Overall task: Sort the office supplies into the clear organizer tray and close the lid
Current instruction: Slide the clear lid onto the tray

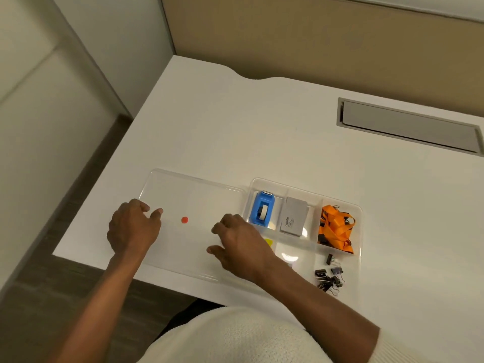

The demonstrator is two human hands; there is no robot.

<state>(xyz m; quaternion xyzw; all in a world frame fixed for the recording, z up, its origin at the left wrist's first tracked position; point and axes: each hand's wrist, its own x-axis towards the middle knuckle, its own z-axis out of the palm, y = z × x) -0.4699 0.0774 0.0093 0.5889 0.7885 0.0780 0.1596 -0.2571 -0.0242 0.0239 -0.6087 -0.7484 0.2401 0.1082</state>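
Head view: organizer tray point(360, 231) on tabletop point(235, 127), supplies sorted. Clear lid point(193, 195) flat just left. Left hand point(132, 229), right hand point(235, 242) on lid, fingers loosely apart, gripping nothing. Step: lid closing. Next: grasp, seat over tray.

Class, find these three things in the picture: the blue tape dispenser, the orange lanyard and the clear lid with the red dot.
blue plastic tape dispenser point(262, 210): head view, on its body beside the tape roll.
orange fabric lanyard point(336, 227): head view, middle of the bunched strap.
clear plastic lid point(193, 195): head view, bare panel above the red dot.
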